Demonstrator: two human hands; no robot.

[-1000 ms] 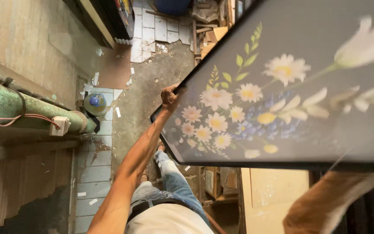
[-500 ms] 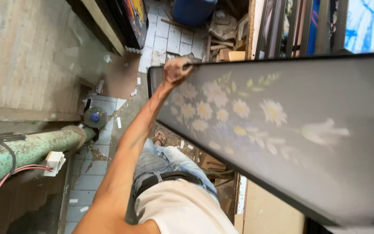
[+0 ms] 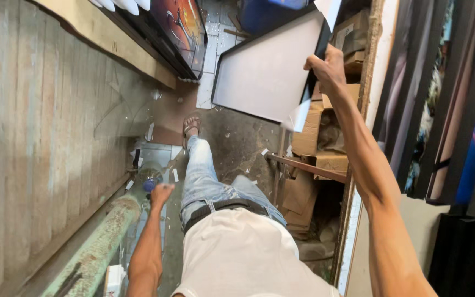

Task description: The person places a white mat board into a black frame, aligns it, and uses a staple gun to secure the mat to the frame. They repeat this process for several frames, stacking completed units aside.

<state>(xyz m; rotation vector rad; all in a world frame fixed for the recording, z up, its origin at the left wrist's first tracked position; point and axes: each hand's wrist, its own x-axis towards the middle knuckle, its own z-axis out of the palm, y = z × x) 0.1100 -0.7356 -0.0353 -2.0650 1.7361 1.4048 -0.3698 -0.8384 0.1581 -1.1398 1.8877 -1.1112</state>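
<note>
My right hand [image 3: 325,69] is raised and grips the black edge of a large framed picture [image 3: 265,71], whose pale flat side faces me. A loose white paper corner hangs just below the hand. The frame tilts over the dirty floor ahead of my sandalled foot [image 3: 191,125]. My left hand [image 3: 161,195] hangs low beside my hip with loosely curled fingers and holds nothing. It is close to a rusty green pipe [image 3: 100,242] and a blue-capped bottle [image 3: 149,179].
A wooden plank wall [image 3: 39,137] runs along the left, with a colourful painting [image 3: 185,27] leaning by it. Cardboard boxes [image 3: 314,137] and a wooden bar [image 3: 309,165] crowd the middle right. Several dark frames [image 3: 457,110] stand stacked at the right.
My left hand has let go of the frame's corner and dropped to my side. The frame has swung away and turned, so its flower picture no longer shows. My right hand still holds it.
</note>
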